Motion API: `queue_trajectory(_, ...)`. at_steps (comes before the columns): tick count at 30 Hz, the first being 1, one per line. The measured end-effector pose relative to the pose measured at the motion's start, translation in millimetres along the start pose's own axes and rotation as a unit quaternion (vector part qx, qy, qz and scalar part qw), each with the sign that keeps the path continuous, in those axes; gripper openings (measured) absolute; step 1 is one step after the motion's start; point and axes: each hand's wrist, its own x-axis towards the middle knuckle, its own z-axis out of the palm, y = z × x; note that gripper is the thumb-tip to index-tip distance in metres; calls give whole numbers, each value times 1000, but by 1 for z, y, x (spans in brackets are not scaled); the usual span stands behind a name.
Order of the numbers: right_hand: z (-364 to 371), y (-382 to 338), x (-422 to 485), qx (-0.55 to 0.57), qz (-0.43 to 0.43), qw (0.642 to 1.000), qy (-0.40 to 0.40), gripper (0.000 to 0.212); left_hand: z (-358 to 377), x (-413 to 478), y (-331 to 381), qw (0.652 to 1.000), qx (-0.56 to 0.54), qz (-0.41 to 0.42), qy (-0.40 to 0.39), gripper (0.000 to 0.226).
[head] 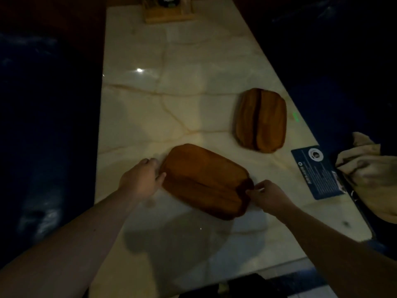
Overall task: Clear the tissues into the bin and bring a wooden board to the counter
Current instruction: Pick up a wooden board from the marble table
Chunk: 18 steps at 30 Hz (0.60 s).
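Note:
A brown wooden board lies flat on the pale marble table, near me. My left hand rests against its left end, thumb touching the edge. My right hand pinches its right end with the fingertips. A second wooden board with a dark stripe down its middle lies further back on the right. No tissues and no bin are in sight.
A dark blue card lies at the table's right edge. Beige cloth is bunched on the dark seat to the right. A wooden holder stands at the far end. Dark seating flanks both sides.

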Motion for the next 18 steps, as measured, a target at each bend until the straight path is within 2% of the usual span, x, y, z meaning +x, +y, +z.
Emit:
queue_trajectory(1,1,-2,4,-11,0,1000,-1,29,4,7,-2,1000,-16,-9,-3,47)
queue_trajectory(7,5,-6,20,-38,-1,999,-6,32,21,44,2,990,-137,-21,-33,55)
queue_trajectory(10,1,-2,23,16,-6,1000,-15,21,24,55,6,988,-145,-40,-47,43)
queue_trajectory(12,-3,1,24,76,-11,997,-20,29,18,52,12,985,-157,-61,-34,31)
queue_trajectory(15,-22,6,29,133,-49,990,-3,27,13,42,26,976,-196,-91,-14,16)
queue_trajectory(18,-57,8,44,197,-74,977,29,25,13,35,50,962,-244,-125,-8,23)
